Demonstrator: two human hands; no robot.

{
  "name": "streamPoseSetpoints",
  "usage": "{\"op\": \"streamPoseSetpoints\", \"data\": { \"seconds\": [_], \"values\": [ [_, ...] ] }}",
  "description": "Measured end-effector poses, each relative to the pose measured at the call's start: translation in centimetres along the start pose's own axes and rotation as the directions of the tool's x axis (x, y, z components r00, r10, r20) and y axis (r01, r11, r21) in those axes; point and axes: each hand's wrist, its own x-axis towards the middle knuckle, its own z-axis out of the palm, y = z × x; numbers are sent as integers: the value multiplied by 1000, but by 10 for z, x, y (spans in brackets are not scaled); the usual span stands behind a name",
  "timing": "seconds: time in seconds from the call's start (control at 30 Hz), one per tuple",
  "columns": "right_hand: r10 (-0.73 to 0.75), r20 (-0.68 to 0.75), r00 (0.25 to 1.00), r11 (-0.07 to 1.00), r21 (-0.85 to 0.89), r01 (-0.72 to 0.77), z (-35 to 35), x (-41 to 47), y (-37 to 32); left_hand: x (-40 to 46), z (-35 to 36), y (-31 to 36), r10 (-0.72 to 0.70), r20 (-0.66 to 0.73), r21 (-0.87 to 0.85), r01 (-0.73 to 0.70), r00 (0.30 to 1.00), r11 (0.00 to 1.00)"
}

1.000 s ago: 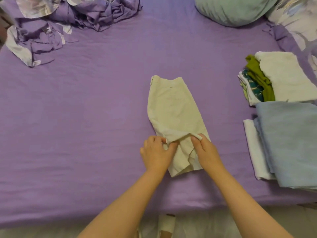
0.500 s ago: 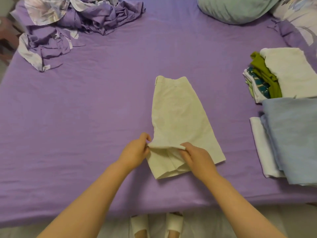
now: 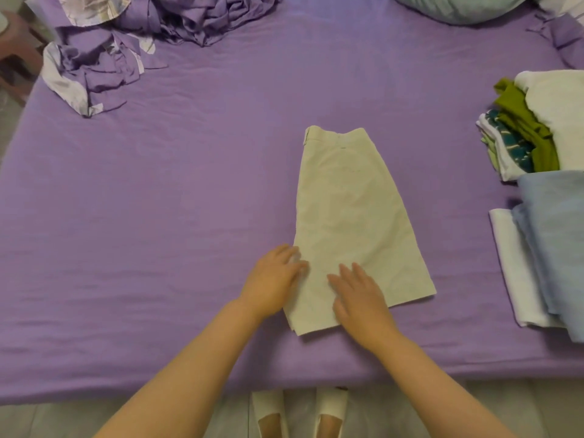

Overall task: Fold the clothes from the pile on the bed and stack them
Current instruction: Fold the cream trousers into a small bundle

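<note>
Beige shorts [image 3: 350, 222] lie under our hands, folded in half lengthwise. A moment ago we pinched a bunched hem; now our left hand [image 3: 273, 281] and right hand [image 3: 360, 298] rest flat and open, smoothing it. Next, we judge, comes a crosswise fold. Folded stacks [image 3: 543, 197] sit right of our hands, the pile [image 3: 104, 55] far to their left.

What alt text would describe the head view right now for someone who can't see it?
Both hands, left hand and right hand, lie flat on the near end of beige shorts spread on a purple bed. Folded stacks sit at the right edge, and a crumpled purple pile lies far left.
</note>
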Motion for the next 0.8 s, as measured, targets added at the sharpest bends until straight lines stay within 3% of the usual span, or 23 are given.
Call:
{"op": "streamPoseSetpoints", "data": {
  "seconds": [0.07,0.17,0.27,0.37,0.43,0.53,0.6,0.8],
  "values": [
    [106,85,991,987,-130,-94,0,8,17,8,17,17,79,188,137,-106,979,985],
    [153,239,959,957,-279,-83,4,13,46,10,43,17,10,349,283,-115,937,952],
    [195,304,932,928,-365,-75,6,16,73,6,58,2,-55,360,376,-90,931,922],
    [188,356,915,939,-339,-61,1,22,80,10,62,-4,-83,383,413,-91,920,906],
    [171,323,931,955,-288,-75,-8,29,75,13,59,0,-76,372,401,-86,925,912],
    [145,162,976,964,-244,-102,-21,37,69,20,46,13,-70,183,311,10,981,950],
    [134,165,977,957,-279,-85,-25,45,70,31,36,22,-76,117,279,40,990,960],
    [105,190,976,929,-369,-28,-35,80,86,87,25,19,-64,154,288,17,986,957]
  ]
}}
